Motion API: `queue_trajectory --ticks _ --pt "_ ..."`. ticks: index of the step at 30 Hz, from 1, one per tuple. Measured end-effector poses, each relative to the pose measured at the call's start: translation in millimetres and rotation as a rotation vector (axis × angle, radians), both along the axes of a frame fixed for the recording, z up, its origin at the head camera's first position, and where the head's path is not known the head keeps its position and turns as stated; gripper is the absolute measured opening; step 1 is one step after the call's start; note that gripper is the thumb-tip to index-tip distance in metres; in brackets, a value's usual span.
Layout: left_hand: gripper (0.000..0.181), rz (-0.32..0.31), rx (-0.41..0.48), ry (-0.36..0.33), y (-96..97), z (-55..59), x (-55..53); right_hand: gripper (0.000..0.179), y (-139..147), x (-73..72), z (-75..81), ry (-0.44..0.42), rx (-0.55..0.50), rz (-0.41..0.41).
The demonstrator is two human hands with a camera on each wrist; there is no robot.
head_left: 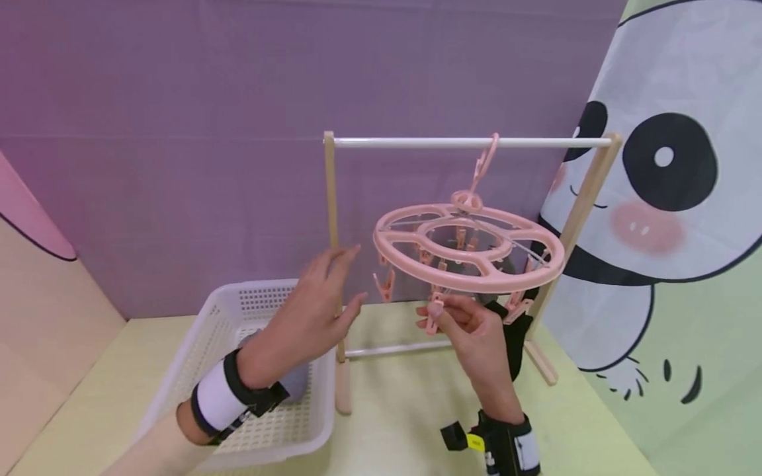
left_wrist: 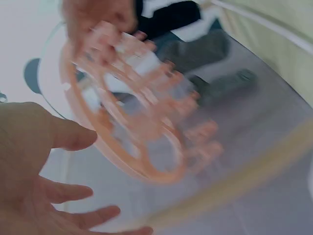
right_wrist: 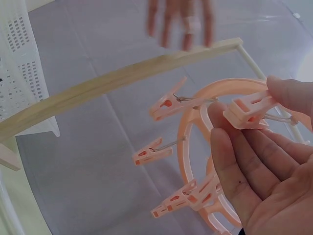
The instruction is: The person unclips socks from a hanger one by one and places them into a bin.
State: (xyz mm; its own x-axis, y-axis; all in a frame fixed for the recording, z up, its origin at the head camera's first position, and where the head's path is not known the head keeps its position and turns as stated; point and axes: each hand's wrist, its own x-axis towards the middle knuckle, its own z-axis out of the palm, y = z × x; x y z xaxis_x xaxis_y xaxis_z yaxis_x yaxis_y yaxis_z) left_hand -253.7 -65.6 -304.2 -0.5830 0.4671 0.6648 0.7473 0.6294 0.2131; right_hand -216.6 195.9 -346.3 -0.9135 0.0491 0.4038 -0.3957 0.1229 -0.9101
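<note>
A pink round drying hanger [head_left: 470,284] hangs by its hook from the white bar of a wooden stand. Between thumb and fingers, my right hand [head_left: 476,340] pinches a pink clothes peg [right_wrist: 250,108] at the hanger's near edge; nothing is clipped in that peg. My left hand [head_left: 306,314] hovers over the basket's right side, left of the hanger, fingers extended and holding nothing. Behind the right hand a black sock [head_left: 516,340] hangs from the hanger. Dark grey-green socks [left_wrist: 198,51] hang there too, plain in the left wrist view.
A white perforated basket [head_left: 208,324] stands at the left with a grey cloth item [head_left: 296,382] inside, partly hidden by the left arm. The stand's wooden posts [head_left: 331,198] rise on both sides of the hanger. Behind is a purple backdrop [head_left: 208,145].
</note>
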Motion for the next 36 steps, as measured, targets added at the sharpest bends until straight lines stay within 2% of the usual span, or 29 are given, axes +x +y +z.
queue_trajectory --ticks 2,7,11,14,16,21,27,32,36 --pt "0.064 -0.056 0.0 0.022 11.1 12.5 3.5 0.027 -2.1 0.2 0.4 -0.002 0.006 0.002" --pt "0.048 -0.163 -0.075 0.093 44.3 40.3 3.5 0.029 -8.3 0.4 0.2 -0.021 0.009 -0.028" --pt "0.034 -0.252 -0.124 0.155 70.1 52.5 1.7 0.032 -12.0 0.1 -0.3 -0.013 0.001 -0.078" --pt "0.031 -0.277 -0.16 0.202 84.5 53.0 1.1 0.032 -14.1 0.6 -1.0 -0.008 0.014 -0.123" --pt "0.029 -0.269 -0.177 0.228 90.8 50.9 0.9 0.031 -15.3 1.7 -0.9 -0.01 0.026 -0.148" --pt "0.029 -0.266 -0.155 0.259 97.5 46.9 -0.7 0.032 -17.1 7.0 3.7 0.004 0.083 -0.18" --pt "0.025 -0.261 -0.125 0.269 92.1 47.7 -2.1 0.041 -20.4 14.0 8.8 0.05 0.169 -0.22" --pt "0.023 -0.229 -0.126 0.271 85.5 52.1 -4.7 0.039 -19.5 20.1 13.3 0.12 0.159 -0.217" --pt "0.011 -0.204 -0.139 0.267 80.2 51.5 -8.1 0.029 -16.4 28.2 13.9 0.174 0.125 -0.273"
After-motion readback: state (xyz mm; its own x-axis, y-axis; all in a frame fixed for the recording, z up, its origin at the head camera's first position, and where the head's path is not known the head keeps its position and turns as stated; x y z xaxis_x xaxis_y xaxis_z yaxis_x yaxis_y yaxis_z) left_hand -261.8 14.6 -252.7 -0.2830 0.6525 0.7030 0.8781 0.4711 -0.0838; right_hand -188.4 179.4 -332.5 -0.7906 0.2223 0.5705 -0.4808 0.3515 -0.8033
